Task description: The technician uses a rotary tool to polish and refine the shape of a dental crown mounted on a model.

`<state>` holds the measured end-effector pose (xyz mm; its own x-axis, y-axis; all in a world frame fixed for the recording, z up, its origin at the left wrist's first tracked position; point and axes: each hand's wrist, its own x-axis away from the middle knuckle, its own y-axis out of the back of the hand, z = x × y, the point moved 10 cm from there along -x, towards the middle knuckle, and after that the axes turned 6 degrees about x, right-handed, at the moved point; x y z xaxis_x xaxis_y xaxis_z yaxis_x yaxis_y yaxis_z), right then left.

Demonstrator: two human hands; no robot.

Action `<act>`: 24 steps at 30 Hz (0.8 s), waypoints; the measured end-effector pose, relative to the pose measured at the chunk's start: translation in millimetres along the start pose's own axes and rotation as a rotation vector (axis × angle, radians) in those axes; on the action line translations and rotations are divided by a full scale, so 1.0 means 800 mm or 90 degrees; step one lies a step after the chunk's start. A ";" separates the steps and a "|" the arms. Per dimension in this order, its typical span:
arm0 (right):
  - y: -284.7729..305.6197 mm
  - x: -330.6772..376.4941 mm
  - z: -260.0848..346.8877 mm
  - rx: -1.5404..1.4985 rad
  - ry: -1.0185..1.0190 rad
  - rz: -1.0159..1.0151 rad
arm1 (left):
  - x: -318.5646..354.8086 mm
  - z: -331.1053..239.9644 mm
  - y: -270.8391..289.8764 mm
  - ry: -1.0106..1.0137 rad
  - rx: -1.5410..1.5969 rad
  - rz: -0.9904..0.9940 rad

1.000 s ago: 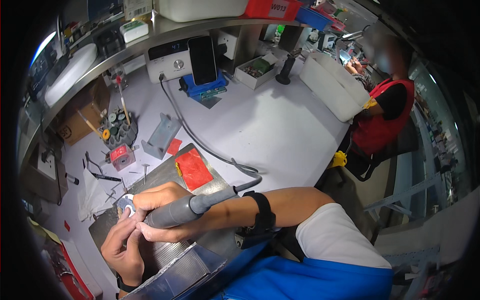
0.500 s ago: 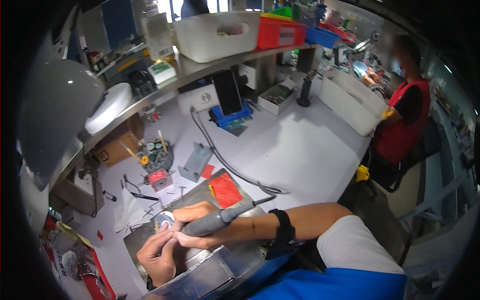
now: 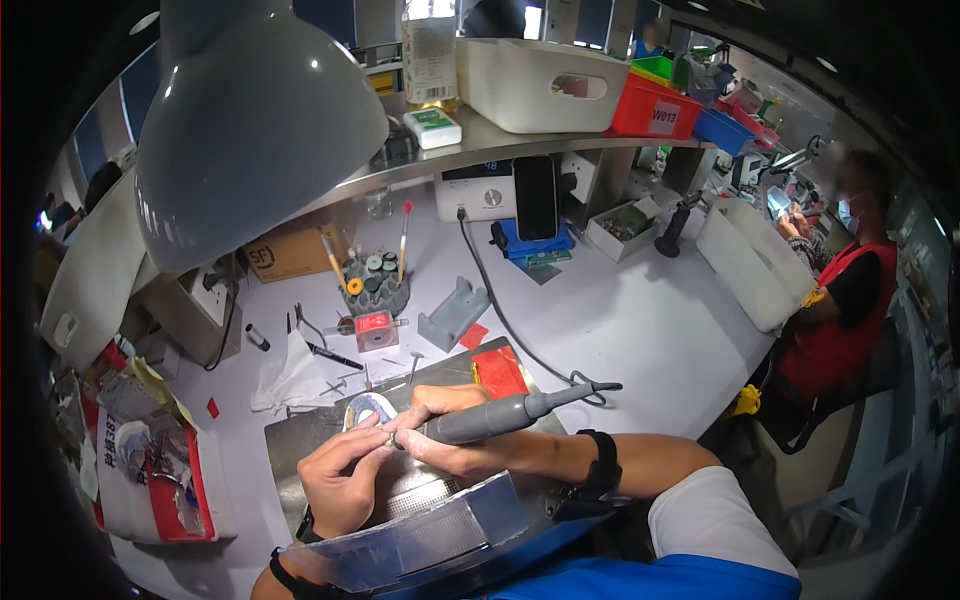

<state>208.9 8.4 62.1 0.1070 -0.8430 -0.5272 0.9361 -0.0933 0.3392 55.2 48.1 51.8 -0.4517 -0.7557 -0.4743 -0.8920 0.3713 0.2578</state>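
Right hand (image 3: 440, 425) is wrapped pen-style round the grey handpiece (image 3: 500, 415), left hand (image 3: 345, 480) pinching a small pale piece (image 3: 372, 410) over the metal tray (image 3: 300, 440); a slipping tip could nick fingers or chip it.

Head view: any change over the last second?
Mostly the camera tilted up: the grey lamp shade now fills the upper left. Right hand keeps its grip on the grey rotary handpiece; left hand still pinches the small workpiece at the tip.
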 end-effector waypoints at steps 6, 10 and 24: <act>0.007 0.004 0.008 -0.003 0.035 -0.026 | -0.002 0.000 -0.005 0.014 0.019 0.000; 0.010 0.001 0.014 -0.037 0.060 -0.068 | -0.001 -0.001 -0.004 0.021 0.000 -0.001; 0.004 0.003 0.014 -0.002 0.054 -0.002 | -0.001 -0.003 -0.006 0.038 0.006 0.005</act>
<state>208.4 0.3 70.5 0.1322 -0.7945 -0.5927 0.9375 -0.0940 0.3351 60.0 45.8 53.2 -0.4571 -0.7831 -0.4217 -0.8887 0.3825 0.2528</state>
